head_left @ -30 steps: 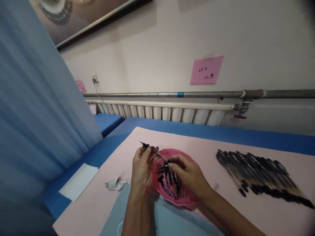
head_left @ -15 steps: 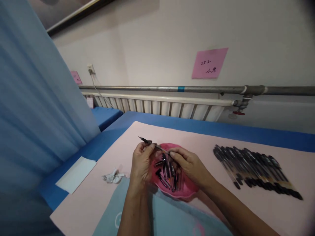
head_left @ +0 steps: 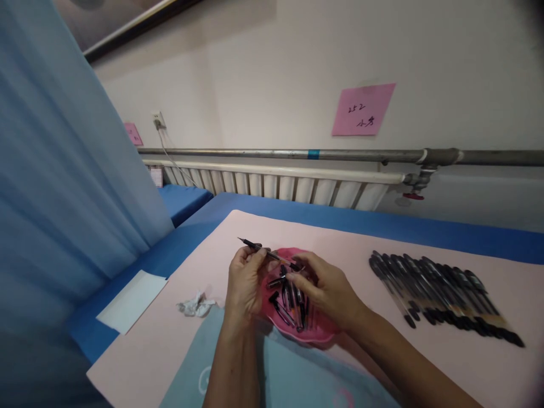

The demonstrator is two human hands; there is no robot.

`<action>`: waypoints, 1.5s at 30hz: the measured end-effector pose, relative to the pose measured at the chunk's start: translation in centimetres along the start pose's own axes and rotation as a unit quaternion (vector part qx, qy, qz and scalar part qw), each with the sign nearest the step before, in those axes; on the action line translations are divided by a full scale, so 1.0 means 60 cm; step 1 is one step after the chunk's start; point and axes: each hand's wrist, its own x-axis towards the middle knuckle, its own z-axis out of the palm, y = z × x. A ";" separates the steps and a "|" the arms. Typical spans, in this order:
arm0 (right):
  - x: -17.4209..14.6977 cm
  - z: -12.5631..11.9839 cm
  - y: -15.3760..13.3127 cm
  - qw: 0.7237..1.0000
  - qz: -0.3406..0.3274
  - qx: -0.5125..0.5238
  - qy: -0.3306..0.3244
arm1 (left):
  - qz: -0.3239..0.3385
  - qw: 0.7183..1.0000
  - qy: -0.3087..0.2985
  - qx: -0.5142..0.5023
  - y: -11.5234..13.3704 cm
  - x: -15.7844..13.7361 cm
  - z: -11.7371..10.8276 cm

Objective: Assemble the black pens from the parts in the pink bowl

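Note:
My left hand [head_left: 244, 280] pinches an uncapped pen [head_left: 276, 256] with a clear barrel. Its dark tip slants to the upper left, and its black end lies at my right hand. The thumb and forefinger of my right hand [head_left: 325, 283] are parted around that end, with no firm grip showing; its other fingers are partly hidden. Under both hands sits a pink scalloped bowl [head_left: 317, 339], with several black caps and clear pen parts [head_left: 291, 306] inside it.
Several capped black pens [head_left: 442, 289] lie in a slanting row at the right on the pink sheet [head_left: 204, 243]. To the left are a crumpled tissue [head_left: 196, 306] and a white paper [head_left: 131, 302]. A blue curtain [head_left: 76, 187] hangs at the left; a radiator [head_left: 272, 184] runs behind.
My right thumb has come away from the pen's back end and dropped lower, so that black end now shows between the fingers. My left hand keeps its hold, almost still.

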 end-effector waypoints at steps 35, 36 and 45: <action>0.014 -0.024 0.023 0.995 0.071 0.061 0.036 | 0.013 0.999 0.039 0.035 0.000 0.005 -0.006; 0.016 -0.029 0.030 0.993 0.089 0.056 0.061 | 0.015 0.998 0.048 0.034 0.001 0.006 -0.008; 0.012 -0.016 0.084 0.983 -0.013 -0.172 -0.060 | 0.000 0.997 0.056 0.056 0.003 0.004 -0.006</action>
